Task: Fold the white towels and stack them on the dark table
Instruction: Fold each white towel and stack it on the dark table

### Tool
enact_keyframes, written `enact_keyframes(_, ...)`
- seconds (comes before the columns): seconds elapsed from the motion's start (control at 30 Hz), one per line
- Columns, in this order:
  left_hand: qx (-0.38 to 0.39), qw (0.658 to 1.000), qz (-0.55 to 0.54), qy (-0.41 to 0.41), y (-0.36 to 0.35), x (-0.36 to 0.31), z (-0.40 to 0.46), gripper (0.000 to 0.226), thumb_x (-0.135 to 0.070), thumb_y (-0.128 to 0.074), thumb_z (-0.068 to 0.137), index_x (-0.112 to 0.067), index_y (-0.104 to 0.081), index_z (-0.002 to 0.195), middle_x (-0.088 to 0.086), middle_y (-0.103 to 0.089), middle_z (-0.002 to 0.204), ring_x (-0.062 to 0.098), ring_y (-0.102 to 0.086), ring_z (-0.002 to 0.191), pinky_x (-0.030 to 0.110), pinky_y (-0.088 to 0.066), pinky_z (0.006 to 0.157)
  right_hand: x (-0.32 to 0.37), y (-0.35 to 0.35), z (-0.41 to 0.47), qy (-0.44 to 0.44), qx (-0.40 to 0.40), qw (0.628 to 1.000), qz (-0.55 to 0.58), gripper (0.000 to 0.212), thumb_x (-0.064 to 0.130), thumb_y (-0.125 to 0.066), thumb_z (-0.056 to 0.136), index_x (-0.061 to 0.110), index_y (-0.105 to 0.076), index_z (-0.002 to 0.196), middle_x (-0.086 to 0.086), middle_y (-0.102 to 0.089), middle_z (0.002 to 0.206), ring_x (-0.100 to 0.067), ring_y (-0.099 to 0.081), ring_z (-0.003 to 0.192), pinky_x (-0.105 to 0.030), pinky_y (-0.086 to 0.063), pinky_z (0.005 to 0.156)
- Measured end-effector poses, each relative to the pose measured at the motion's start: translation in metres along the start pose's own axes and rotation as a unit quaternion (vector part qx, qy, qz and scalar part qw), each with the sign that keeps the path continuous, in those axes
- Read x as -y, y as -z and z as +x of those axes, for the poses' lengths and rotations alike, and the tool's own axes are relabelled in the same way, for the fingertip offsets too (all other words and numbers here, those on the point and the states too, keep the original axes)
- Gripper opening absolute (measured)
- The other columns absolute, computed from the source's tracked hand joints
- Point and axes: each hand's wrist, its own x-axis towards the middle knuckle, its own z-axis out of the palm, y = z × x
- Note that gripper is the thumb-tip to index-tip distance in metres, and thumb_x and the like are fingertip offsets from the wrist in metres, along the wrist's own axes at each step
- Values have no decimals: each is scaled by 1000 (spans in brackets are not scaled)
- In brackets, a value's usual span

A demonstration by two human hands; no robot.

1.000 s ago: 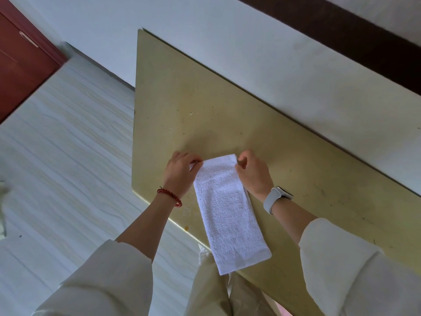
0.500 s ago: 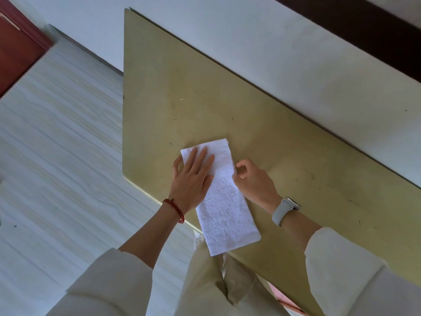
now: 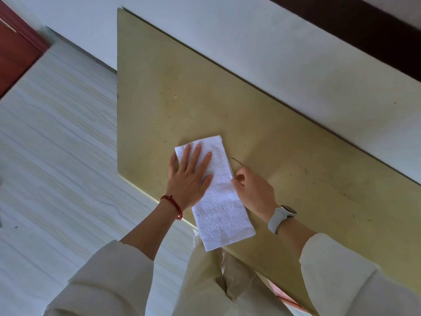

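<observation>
White towel (image 3: 218, 201), terry weave, folded into a long narrow strip, lies flat on the olive-yellow counter (image 3: 273, 137) near its front edge; near end of the strip overhangs that edge slightly, far end has one small corner tag sticking out. Surface looks bumpy, edges fairly straight, no stack beside it. Left hand (image 3: 189, 176) lies palm down on the far-left part of the towel, fingers straight and spread, pressing it flat; red bead bracelet (image 3: 173, 205) on that wrist. Right hand (image 3: 255, 190) sits at the towel's right edge about mid-length, fingers curled, thumb and forefinger seeming to pinch the towel's rim; pale watch (image 3: 281, 216) on that wrist. Cream sleeves (image 3: 337, 270) on both arms. Pale wood-grain floor (image 3: 57, 144) left of the counter, white wall (image 3: 296, 53) behind it, red-brown door (image 3: 16, 53) far left.
</observation>
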Motion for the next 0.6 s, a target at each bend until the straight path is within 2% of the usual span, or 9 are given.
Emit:
enact_keyframes(0.1,-10,1000,-4,6,0,-4,0,57,-51,-23,92,-25,-29,143,11,-28,151,35,-24,139,60,-21,107,-3,3,-11,13,19,1000,18,22,31,-50,93,16,-51,108,4,-65,83,-16,-61,73,-30,-48,64)
enact_keyframes(0.23,-17,1000,-3,26,-2,-9,0,58,-52,-22,92,-26,-25,144,10,-26,152,35,-20,139,61,-13,107,-9,-3,-20,-15,31,997,65,20,25,-53,91,16,-50,108,7,-59,83,-17,-61,78,-33,-49,69)
enact_keyframes(0.33,-18,999,2,30,-3,-10,0,58,-52,-19,93,-26,-24,144,11,-25,152,36,-21,139,63,-18,107,-14,-8,-20,-32,11,997,73,13,21,-52,91,15,-50,103,3,-61,81,-19,-60,71,-34,-49,63)
enact_keyframes(0.43,-17,1000,0,24,-3,-9,0,58,-53,-19,93,-26,-24,144,11,-25,152,36,-22,139,63,-21,106,-16,-10,-21,-26,0,999,24,8,21,-48,92,16,-52,97,3,-63,77,-16,-56,64,-27,-41,55)
enact_keyframes(0.53,-11,1000,9,23,-3,-10,-1,58,-53,-19,93,-26,-24,144,11,-26,152,36,-22,139,65,-20,106,-18,-10,-23,-5,-1,998,-59,12,25,-45,94,17,-53,94,4,-63,76,-15,-56,62,-23,-34,48)
enact_keyframes(0.6,-14,999,14,34,1,-12,-3,57,-51,-20,94,-26,-25,145,10,-25,152,35,-20,140,64,-15,106,-21,-9,-26,32,-37,995,-92,15,26,-44,94,17,-55,92,3,-62,73,-17,-57,60,-23,-36,46)
